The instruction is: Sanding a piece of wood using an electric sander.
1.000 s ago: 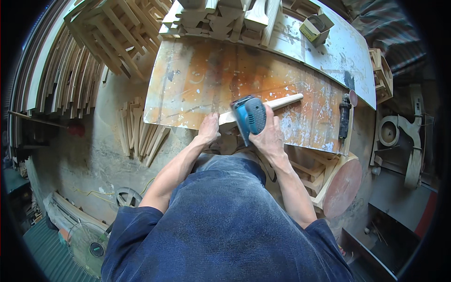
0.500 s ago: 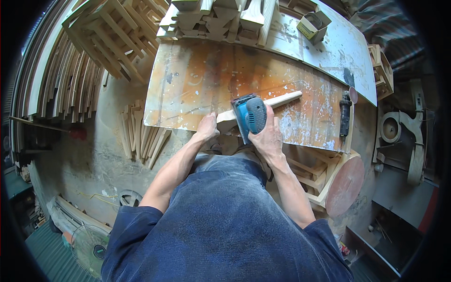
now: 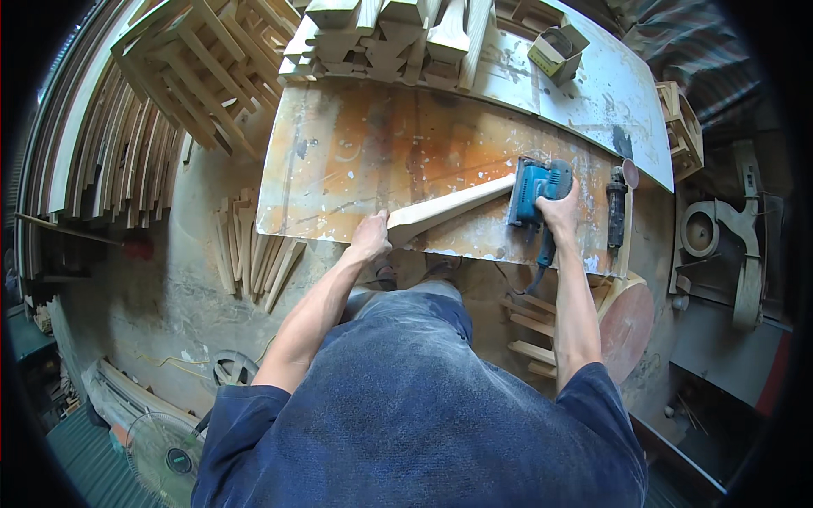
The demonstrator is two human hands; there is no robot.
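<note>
Stained grey floor (image 3: 195,313), paint-flecked orange worktable (image 3: 339,161) — white table (image 3: 593,93) behind, fan (image 3: 179,461) lower left

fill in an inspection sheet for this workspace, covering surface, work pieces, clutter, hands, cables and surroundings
Surface: tabletop stained orange-brown, flecked white
Work pieces: tapered wooden piece lies slanted on it; blue power sander at its right end
Clutter: black handheld tool near the right edge; open cardboard box behind
Hands: left hand grips the piece's left end; right hand holds the sander
Cables: dark cord runs from the sander past the near edge
Surroundings: wooden strips at left; fan lower left
</note>
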